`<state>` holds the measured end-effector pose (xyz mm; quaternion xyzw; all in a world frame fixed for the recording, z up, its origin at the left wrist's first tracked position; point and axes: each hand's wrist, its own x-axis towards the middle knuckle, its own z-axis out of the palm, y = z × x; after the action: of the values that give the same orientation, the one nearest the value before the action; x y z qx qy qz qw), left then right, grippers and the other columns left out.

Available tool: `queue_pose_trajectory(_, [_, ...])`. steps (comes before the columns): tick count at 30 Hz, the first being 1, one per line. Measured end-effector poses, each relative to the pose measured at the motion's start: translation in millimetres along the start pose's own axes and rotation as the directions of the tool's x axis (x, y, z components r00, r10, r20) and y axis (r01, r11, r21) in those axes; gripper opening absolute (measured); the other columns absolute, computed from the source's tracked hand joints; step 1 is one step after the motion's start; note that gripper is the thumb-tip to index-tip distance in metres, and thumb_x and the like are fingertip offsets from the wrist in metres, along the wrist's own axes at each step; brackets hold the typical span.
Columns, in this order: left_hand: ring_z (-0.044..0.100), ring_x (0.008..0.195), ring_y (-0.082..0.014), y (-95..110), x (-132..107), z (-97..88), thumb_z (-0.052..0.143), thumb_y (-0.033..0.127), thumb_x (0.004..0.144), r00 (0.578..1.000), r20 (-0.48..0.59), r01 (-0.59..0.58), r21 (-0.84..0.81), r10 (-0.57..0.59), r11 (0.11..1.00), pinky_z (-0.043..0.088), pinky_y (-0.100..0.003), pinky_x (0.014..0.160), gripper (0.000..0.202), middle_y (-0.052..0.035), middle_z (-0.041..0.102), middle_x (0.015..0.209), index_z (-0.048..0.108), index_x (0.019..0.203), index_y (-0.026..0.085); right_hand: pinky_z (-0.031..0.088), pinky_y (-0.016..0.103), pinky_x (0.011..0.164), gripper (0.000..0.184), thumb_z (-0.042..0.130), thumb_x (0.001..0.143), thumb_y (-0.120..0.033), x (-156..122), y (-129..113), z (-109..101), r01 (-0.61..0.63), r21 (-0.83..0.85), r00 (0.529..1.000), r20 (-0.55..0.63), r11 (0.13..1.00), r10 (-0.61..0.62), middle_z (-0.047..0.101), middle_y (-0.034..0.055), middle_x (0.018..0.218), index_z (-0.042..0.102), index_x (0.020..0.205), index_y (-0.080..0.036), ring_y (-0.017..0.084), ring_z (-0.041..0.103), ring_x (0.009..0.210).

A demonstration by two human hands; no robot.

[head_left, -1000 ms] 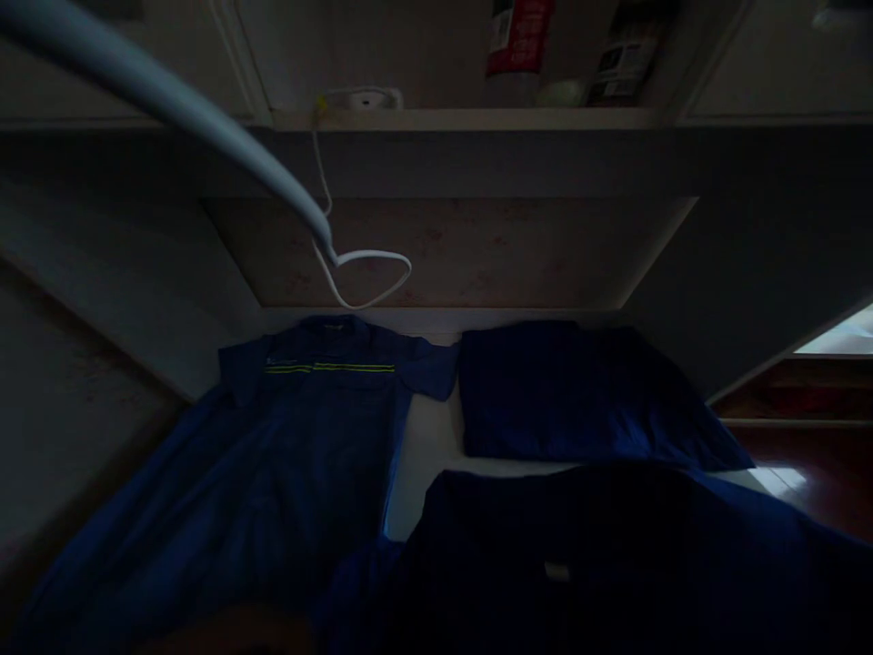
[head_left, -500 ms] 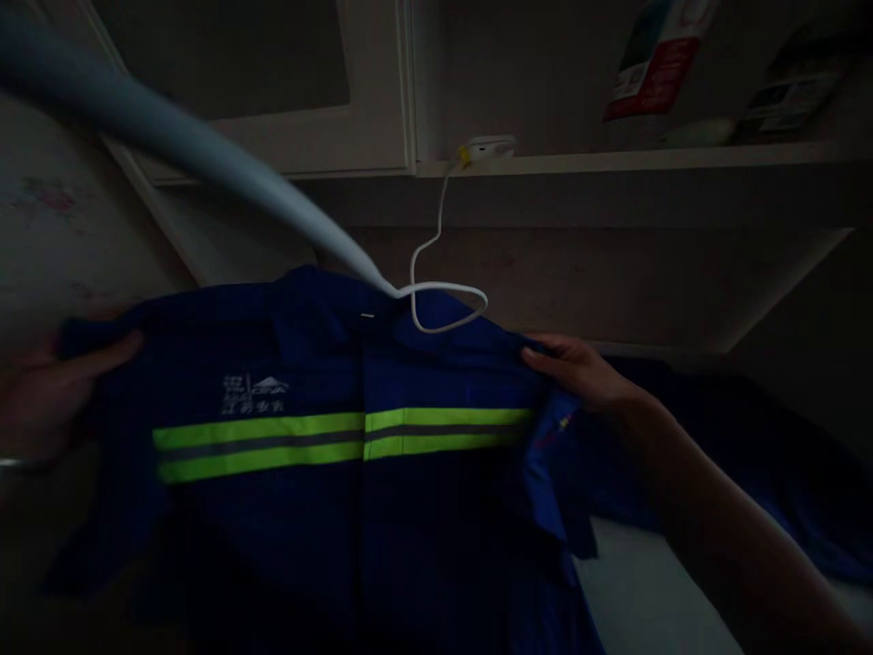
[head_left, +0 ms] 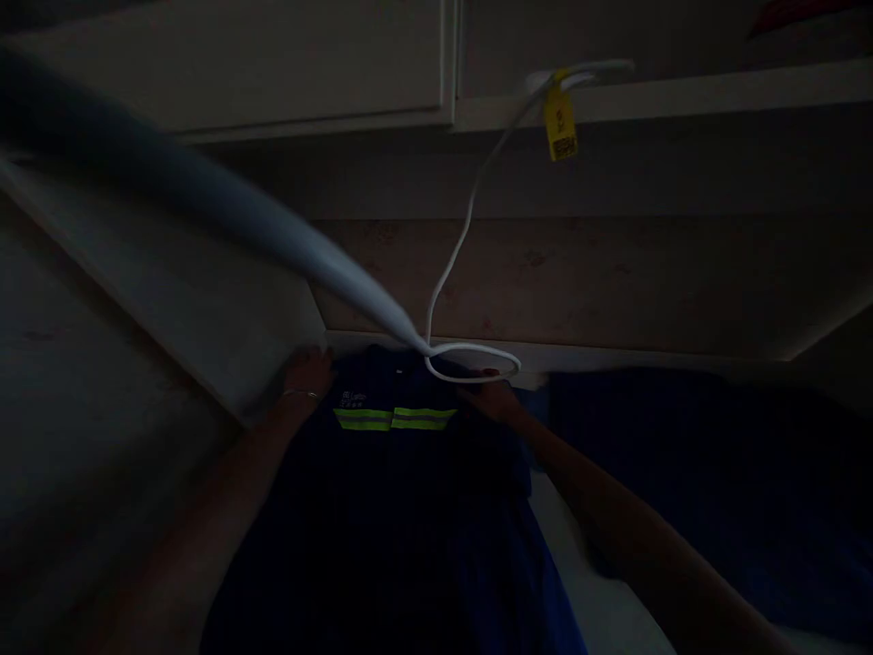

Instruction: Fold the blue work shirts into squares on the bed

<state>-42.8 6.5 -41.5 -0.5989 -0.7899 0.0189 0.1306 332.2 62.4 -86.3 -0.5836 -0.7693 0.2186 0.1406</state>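
A dark blue work shirt [head_left: 388, 482] with a yellow-green reflective stripe across the chest and small white lettering is stretched out in front of me, collar toward the wall. My left hand [head_left: 309, 371], with a thin band on its wrist, is closed at the shirt's left shoulder. On the other shoulder, my right hand [head_left: 489, 398] grips the cloth with its fingers bent. Darkness hides the finer detail of both hands and the shirt's lower part.
A white cable [head_left: 470, 209] with a yellow tag [head_left: 561, 127] hangs from the shelf [head_left: 655, 98] and loops before the collar. A thick, pale, blurred strand [head_left: 293, 241] crosses the upper left. More dark blue cloth [head_left: 682, 455] lies at right.
Both hands have moved forward, away from me, and closer together with the shirt, which now reaches close to the back wall. The view has shifted, and the yellow tag now shows fully.
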Motion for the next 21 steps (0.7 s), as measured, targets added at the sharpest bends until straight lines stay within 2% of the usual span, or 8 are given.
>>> queue_pose_trajectory(4, [0.053,0.118,-0.0410,15.4,-24.8,32.3,0.055,0.045,0.085,0.981,0.186,0.029,0.103,-0.048,0.994,0.048,-0.050,0.088,0.055,-0.0259,0.052,0.134,0.059,0.129,0.012,0.024,0.071,0.105,0.086,0.064,0.074,-0.071,-33.9,7.3,22.6,0.191,-0.208,0.977,0.138,0.959,-0.165,0.023,0.0156,0.160,0.044,0.147,-0.031,0.044,0.021,0.144])
queue_pose_trajectory(6, [0.060,0.109,-0.0399,14.2,-32.2,37.5,0.056,0.033,0.083,0.962,0.265,0.029,0.132,-0.064,0.991,0.051,-0.047,0.081,0.045,-0.0272,0.059,0.124,0.065,0.120,0.009,0.022,0.067,0.109,0.076,0.069,0.076,-0.057,-42.9,10.4,26.1,0.261,-0.244,0.955,0.204,0.934,-0.213,0.025,0.0149,0.160,0.050,0.142,-0.028,0.042,0.017,0.146])
queue_pose_trajectory(8, [0.066,0.098,-0.0365,8.4,-35.0,36.1,0.053,0.022,0.083,0.956,0.289,0.016,0.133,-0.055,0.991,0.053,-0.044,0.074,0.034,-0.0267,0.065,0.109,0.070,0.108,0.008,0.027,0.052,0.113,0.051,0.062,0.083,-0.036,-42.7,17.1,20.9,0.292,-0.222,0.947,0.205,0.930,-0.248,0.039,0.0158,0.153,0.060,0.132,-0.019,0.035,0.030,0.143])
queue_pose_trajectory(10, [0.068,0.090,-0.0329,-1.2,-33.1,27.7,0.048,0.015,0.083,0.960,0.281,-0.028,0.134,-0.010,0.991,0.054,-0.041,0.071,0.029,-0.0245,0.068,0.099,0.073,0.098,0.009,0.036,0.037,0.108,0.041,0.050,0.088,-0.023,-35.6,30.5,6.2,0.211,-0.135,0.973,0.118,0.968,-0.196,0.056,0.0155,0.138,0.063,0.125,-0.014,0.026,0.052,0.128])
queue_pose_trajectory(12, [0.067,0.094,-0.0320,-14.0,-27.0,12.4,0.043,0.012,0.086,0.972,0.228,-0.097,0.147,0.062,0.984,0.053,-0.042,0.075,0.032,-0.0231,0.068,0.101,0.073,0.097,0.011,0.045,0.032,0.098,0.042,0.040,0.091,-0.022,-26.6,52.0,-15.3,0.003,-0.008,1.000,-0.015,1.000,-0.003,0.067,0.0136,0.121,0.060,0.127,-0.014,0.023,0.064,0.109])
queue_pose_trajectory(15, [0.057,0.114,-0.0328,-32.5,-15.4,-16.1,0.034,0.010,0.092,0.980,0.115,-0.185,0.193,0.165,0.964,0.046,-0.047,0.092,0.038,-0.0226,0.064,0.117,0.069,0.105,0.008,0.048,0.034,0.090,0.047,0.038,0.088,-0.018,-22.3,90.8,-47.5,-0.273,0.107,0.939,-0.188,0.956,0.290,0.068,0.0156,0.117,0.056,0.131,-0.012,0.026,0.066,0.104])
queue_pose_trajectory(18, [0.049,0.123,-0.0343,-31.9,-20.9,-36.0,0.030,0.006,0.092,0.974,0.050,-0.226,0.225,0.221,0.948,0.037,-0.052,0.102,0.040,-0.0245,0.060,0.123,0.064,0.112,0.001,0.044,0.039,0.099,0.056,0.044,0.076,-0.009,-42.5,114.2,-66.9,-0.244,0.051,0.896,-0.371,0.969,0.245,0.060,0.0220,0.127,0.055,0.131,-0.005,0.029,0.059,0.115])
queue_pose_trajectory(21, [0.051,0.120,-0.0343,-1.4,-73.7,-43.7,0.030,0.008,0.093,0.954,0.025,-0.297,0.187,0.297,0.936,0.038,-0.054,0.100,0.043,-0.0222,0.060,0.125,0.062,0.122,0.007,0.043,0.043,0.103,0.052,0.046,0.075,-0.014,-95.2,109.1,-75.3,-0.082,0.063,0.874,-0.475,0.995,0.102,0.059,0.0208,0.128,0.060,0.124,-0.008,0.030,0.056,0.118])
